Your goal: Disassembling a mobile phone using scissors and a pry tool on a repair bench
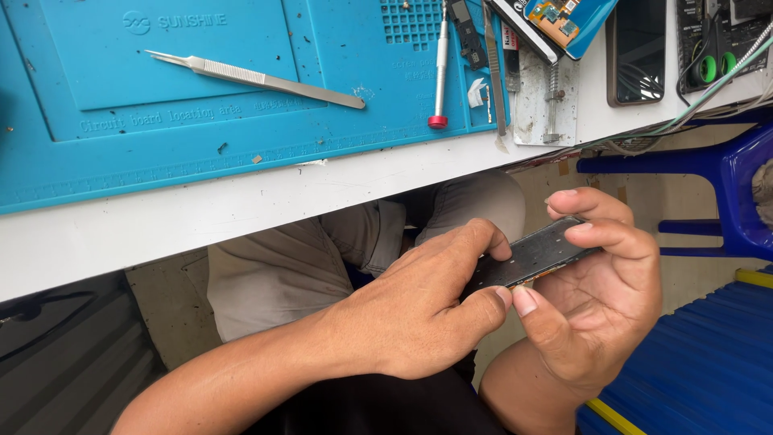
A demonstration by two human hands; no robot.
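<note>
Gripping a phone (531, 256) at centre right of the frame, below the table edge (241, 209): left hand (419, 314) pinches its near end, right hand (596, 298) cradles the far end, fingers curled over. Best to keep pressure even along the edges. It looks slim, dark and flat, tilted.

The white surface (241, 201) is covered at left by a blue work mat (161, 153). On the mat, steel tweezers (258, 78) and a red-tipped screwdriver (440, 64) are laid. At far right, a dark phone (638, 50) is placed directly on the surface.
</note>
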